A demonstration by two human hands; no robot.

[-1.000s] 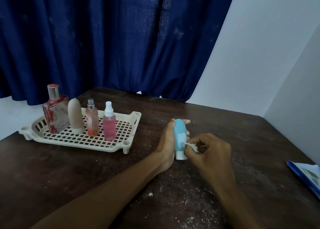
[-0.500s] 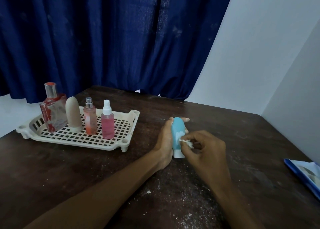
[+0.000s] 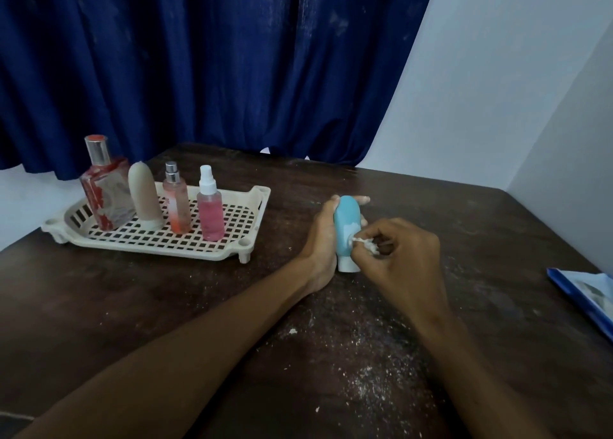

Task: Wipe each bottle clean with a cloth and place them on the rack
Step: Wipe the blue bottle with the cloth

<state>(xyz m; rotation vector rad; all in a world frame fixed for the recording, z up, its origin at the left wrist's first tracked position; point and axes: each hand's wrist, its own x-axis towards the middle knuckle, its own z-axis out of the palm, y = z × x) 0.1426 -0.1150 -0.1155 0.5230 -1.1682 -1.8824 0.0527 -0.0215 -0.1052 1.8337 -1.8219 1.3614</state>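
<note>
Nearest, white crumbs [image 3: 365, 382] dust the table [image 3: 199, 306] on the near side of the blue bottle [image 3: 345, 219]. Right hand [image 3: 404, 262] pinches a small white cloth [image 3: 366, 244] against the bottle's lower front. Left hand [image 3: 320, 239] grips the bottle from its left, upright, cap down on the table. Over the last second the cloth has barely shifted and a pale smear [image 3: 346, 236] remains, so wiping is judged unfinished. Rack [image 3: 252, 203], left of and beyond the bottle, holds four other bottles [image 3: 210, 216]; this looks like the last.
</note>
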